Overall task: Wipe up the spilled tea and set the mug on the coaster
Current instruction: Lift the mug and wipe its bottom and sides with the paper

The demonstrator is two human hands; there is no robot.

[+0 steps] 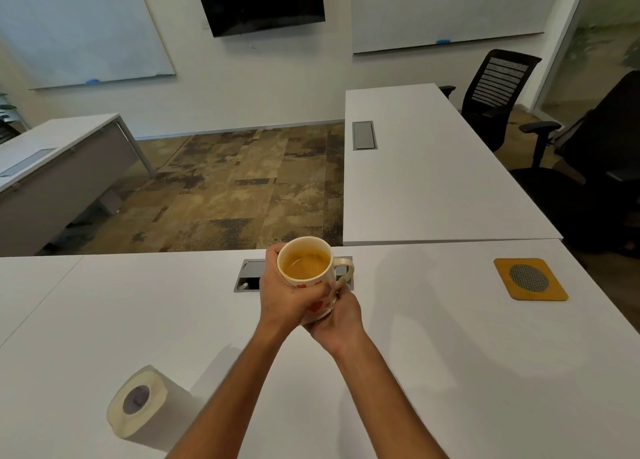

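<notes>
A white mug [304,263] with red hearts holds brownish tea and is raised above the white table [433,337], its handle pointing right. My left hand [282,296] wraps the mug's left side. My right hand [337,315] cups it from below and the right, near the handle. A yellow square coaster [530,278] with a grey round centre lies flat at the far right of the table, well apart from the mug. A roll of tissue paper [138,403] lies on its side at the near left. I see no spilled tea on the table.
A grey cable hatch [249,275] is set into the table just behind the mug. A second white table [433,168] adjoins at the back right, with black office chairs [495,91] beyond it. Patterned carpet lies past the table's far edge.
</notes>
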